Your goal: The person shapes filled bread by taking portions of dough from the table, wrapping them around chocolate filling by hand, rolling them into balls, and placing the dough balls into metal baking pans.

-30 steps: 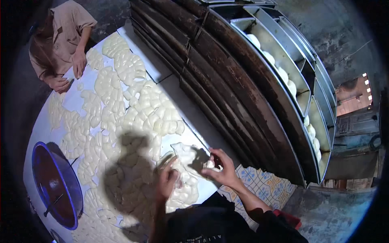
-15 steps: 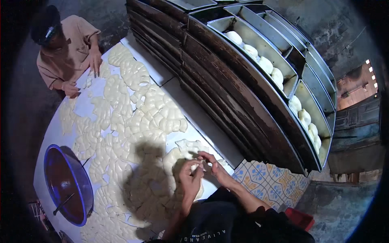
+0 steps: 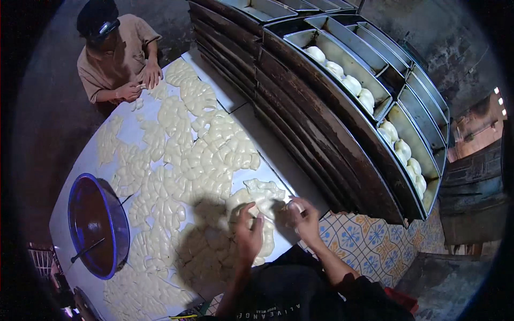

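We have our left hand [image 3: 249, 238] half open, thumb apart from the fingers, and we see nothing in its grasp. Our right hand [image 3: 308, 224] curls fingers and thumb toward each other; we cannot tell whether it pinches anything. Just beyond and between both hands we see a pale dough sheet [image 3: 266, 196] on the tabletop [image 3: 246, 176], with many flat dough pieces [image 3: 219, 152] left of the left hand. Farther left stands a blue basin [image 3: 96, 208]; beyond the right hand, stacked trays [image 3: 321, 123] hold dough balls [image 3: 351, 84]
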Motion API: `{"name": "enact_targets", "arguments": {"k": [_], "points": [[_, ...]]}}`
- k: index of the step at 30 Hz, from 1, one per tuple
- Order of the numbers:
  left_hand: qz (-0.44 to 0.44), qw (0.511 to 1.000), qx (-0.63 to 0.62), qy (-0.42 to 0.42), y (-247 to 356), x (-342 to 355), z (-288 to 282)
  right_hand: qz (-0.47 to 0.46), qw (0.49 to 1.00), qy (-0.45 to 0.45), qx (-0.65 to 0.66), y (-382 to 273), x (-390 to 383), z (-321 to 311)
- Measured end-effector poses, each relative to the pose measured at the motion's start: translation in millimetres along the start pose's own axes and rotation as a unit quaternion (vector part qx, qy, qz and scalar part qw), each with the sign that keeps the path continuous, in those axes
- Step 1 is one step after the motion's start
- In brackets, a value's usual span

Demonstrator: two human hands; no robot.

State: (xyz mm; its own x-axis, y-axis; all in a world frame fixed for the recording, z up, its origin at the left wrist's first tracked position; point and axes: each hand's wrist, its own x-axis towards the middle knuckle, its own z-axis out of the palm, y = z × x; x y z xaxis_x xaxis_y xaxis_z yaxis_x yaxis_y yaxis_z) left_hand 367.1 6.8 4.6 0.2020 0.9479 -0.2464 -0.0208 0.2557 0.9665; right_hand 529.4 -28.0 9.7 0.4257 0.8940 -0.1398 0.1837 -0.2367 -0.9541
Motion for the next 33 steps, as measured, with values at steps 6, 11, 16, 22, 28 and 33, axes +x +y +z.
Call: {"name": "enact_targets", "arguments": {"k": [6, 11, 16, 22, 28, 33], "points": [[0.042, 0.962, -0.257, 0.079, -22.3, 18.7, -50.4, 0.057, 0.986, -0.103, -0.116, 46.6, 46.2, -18.0], [0.086, 0.955, -0.267, 0.092, -6.2, 44.4, -51.2, -0.103, 0.958, 0.036, -0.264, 13.3, 45.8, -0.6], [0.094, 0.931, -0.352, 0.004, -31.0, 74.5, -56.6, -0.204, 0.924, -0.108, -0.304, 20.2, 89.0, 47.9], [0.155, 0.956, 0.249, 0.004, 0.4, 103.6, -37.6, -0.162, 0.921, -0.221, -0.277, 38.3, 111.0, 62.6], [0.180, 0.865, 0.457, -0.107, -4.7, 101.0, -40.8, -0.083, 0.989, -0.123, -0.008, 12.6, 123.7, 35.2], [0.221, 0.864, 0.423, -0.161, 7.5, 116.7, -29.2, -0.042, 0.984, -0.156, 0.074, -6.0, 122.5, 29.0]]}}
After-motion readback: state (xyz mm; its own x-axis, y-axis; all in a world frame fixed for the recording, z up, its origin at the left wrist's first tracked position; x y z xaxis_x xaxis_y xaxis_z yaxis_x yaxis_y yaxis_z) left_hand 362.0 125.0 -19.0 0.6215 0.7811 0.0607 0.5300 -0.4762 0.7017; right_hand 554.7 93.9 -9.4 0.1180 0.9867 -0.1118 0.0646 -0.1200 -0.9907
